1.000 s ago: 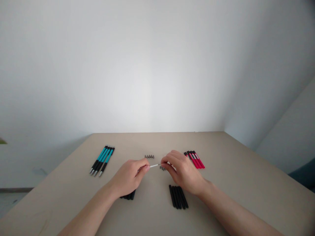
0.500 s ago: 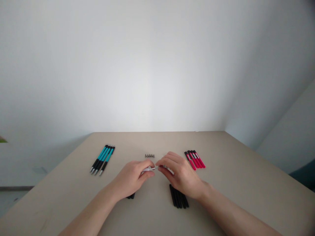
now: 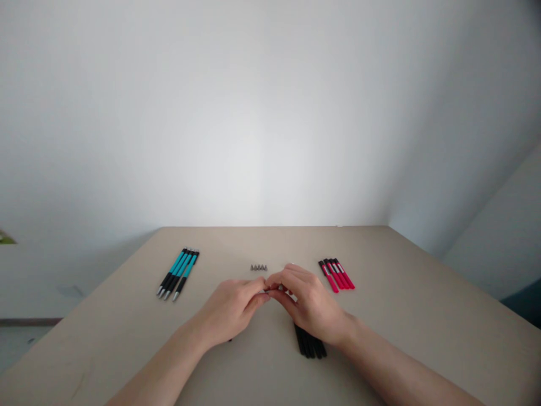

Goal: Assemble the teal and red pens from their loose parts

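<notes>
Above the middle of the table, my left hand [image 3: 232, 309] and my right hand [image 3: 310, 301] meet fingertip to fingertip. Both are closed in a pinch around a thin pale piece [image 3: 267, 291]; only a sliver of it shows between the fingers, so its kind is hidden. Below my right palm lie several black tubes [image 3: 310, 345] side by side, their upper ends covered by the hand. A tiny dark tip peeks out under my left wrist. Just beyond the fingers, several small grey metal cones [image 3: 258, 268] stand in a row.
Several teal-and-black pens [image 3: 180, 274] with silver tips lie together at the left of the beige table [image 3: 262, 375]. At the right are several red barrels [image 3: 337, 275] with black ends. A pale wall [image 3: 262, 124] rises behind the table's far edge.
My hands have drawn closer together, and the white piece that showed in my left fingers is now mostly covered. My left hand also hides more of the dark items beneath it.
</notes>
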`<state>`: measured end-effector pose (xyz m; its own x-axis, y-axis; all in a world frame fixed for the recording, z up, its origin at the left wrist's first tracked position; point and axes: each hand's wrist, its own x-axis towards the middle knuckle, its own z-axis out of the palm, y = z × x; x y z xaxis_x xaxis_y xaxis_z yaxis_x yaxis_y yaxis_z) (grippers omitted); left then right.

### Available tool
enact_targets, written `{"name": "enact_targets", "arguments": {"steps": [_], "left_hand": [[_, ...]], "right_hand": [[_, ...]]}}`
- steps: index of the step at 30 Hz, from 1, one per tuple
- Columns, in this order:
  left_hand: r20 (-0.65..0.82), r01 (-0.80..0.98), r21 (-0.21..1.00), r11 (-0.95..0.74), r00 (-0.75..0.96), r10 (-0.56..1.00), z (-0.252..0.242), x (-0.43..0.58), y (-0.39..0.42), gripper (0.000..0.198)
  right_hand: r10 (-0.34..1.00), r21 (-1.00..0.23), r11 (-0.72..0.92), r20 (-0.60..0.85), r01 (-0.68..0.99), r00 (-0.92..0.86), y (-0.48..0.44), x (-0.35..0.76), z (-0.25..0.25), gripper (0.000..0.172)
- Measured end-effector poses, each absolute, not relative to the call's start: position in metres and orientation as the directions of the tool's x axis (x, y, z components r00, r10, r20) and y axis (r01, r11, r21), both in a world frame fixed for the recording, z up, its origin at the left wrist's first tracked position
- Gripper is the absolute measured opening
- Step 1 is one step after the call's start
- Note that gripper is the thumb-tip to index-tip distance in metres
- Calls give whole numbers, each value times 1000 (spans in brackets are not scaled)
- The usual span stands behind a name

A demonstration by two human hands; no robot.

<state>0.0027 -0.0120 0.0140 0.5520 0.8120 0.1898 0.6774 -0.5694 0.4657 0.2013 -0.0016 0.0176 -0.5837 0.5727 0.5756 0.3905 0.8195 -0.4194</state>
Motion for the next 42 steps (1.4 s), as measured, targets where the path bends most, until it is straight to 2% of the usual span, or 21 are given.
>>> {"name": "enact_targets", "arguments": {"steps": [8,14,22,30,35,36,38,40,42], "left_hand": [[186,694,465,-550,531,827,19,0,-13,28],[185,725,494,-481,452,872,22,-3,-13,30],[183,720,541,-435,404,896,19,-4,-11,30],[170,714,558,-424,401,900,18,-4,-10,29],[171,716,557,-422,398,901,18,-5,-10,31],[171,717,555,-422,398,901,18,-5,-10,31],[173,720,550,-423,397,901,18,-5,-10,31],[177,723,544,-426,398,900,18,-6,-10,31],[183,723,540,-431,398,899,18,-5,-10,30]], "right_hand": [[637,-468,771,571,433,-518,-2,206,19,18],[764,-477,604,573,638,-296,6,214,15,17],[862,-397,421,457,816,-222,20,227,9,20],[904,-395,414,286,820,-319,13,223,18,16],[775,-397,627,234,670,-587,4,229,26,7],[732,-401,669,211,625,-648,2,230,28,10],[665,-417,713,148,564,-732,-3,233,33,30],[625,-424,729,90,538,-776,-8,234,37,45],[606,-414,736,48,536,-794,-11,233,39,54]]}}
